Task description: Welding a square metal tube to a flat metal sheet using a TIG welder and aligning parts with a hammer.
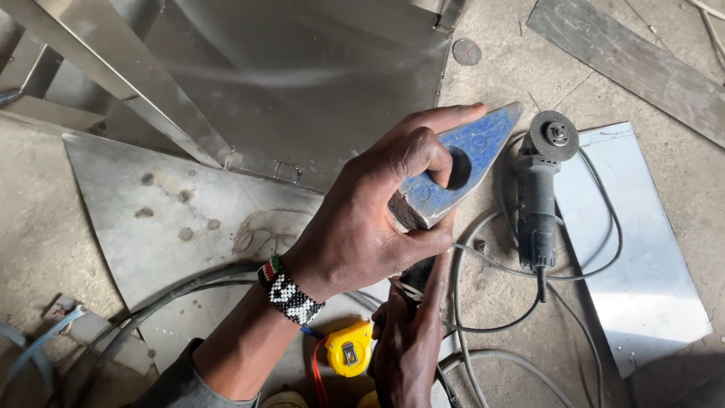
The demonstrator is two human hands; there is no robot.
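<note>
My left hand [370, 219], with a beaded band at the wrist, grips a blue triangular metal block [483, 143] with a round hole in it; my forefinger lies along its top edge and my thumb presses from below. The block is held above the concrete floor, its tip pointing up and right. Just beneath it, my right hand [408, 347] is closed around a dark handle [419, 276] whose upper end reaches the underside of the block. What kind of tool the handle belongs to is hidden by my hands.
A black angle grinder [540, 196] lies on the floor to the right, its cable looping around it. A flat metal sheet [642, 249] lies further right, a stained steel plate [189, 211] at left, a shiny steel frame [302, 75] behind. A yellow tape measure [349, 349] sits near my wrist.
</note>
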